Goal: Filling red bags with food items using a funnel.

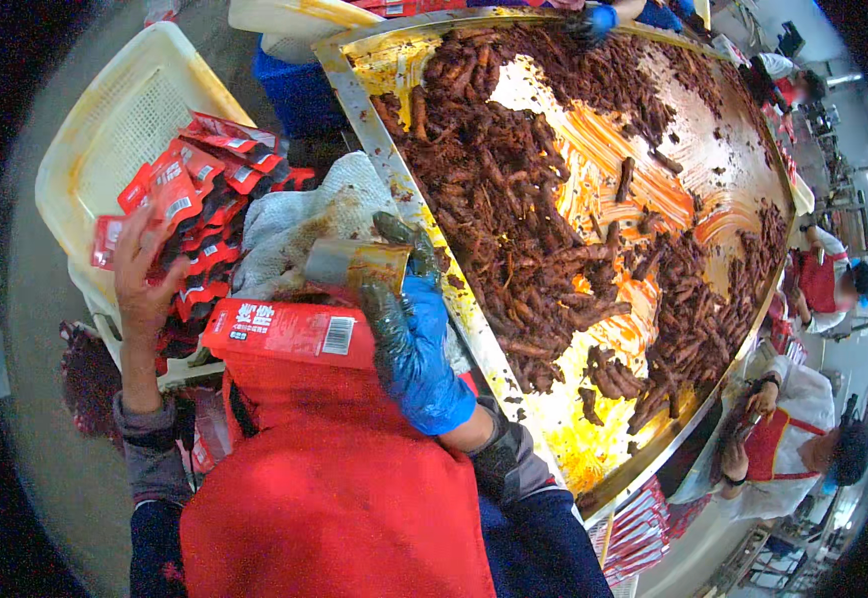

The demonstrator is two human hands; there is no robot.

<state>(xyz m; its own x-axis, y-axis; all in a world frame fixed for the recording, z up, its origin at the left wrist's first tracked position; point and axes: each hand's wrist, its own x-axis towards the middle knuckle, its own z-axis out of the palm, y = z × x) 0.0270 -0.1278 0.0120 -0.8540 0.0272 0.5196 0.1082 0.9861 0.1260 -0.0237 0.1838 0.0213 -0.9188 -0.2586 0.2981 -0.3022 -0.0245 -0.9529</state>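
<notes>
My left hand, bare, is over a pale plastic basket, fingers apart beside a heap of red and black food pouches. Whether it touches one of them is hard to see. My right hand wears a blue glove with dark grease on the fingers. Its fingers are wrapped around a metal cylinder, smeared with brown sauce and lying sideways. Just below the cylinder, a red pouch with writing and a barcode lies flat against my red apron. Under the cylinder is a stained white cloth.
A large steel tray table to my right holds dark brown sauced meat pieces. Across it reaches another person's blue-gloved hand. A blue crate stands beyond the cloth. Co-workers in red aprons are along the far right side.
</notes>
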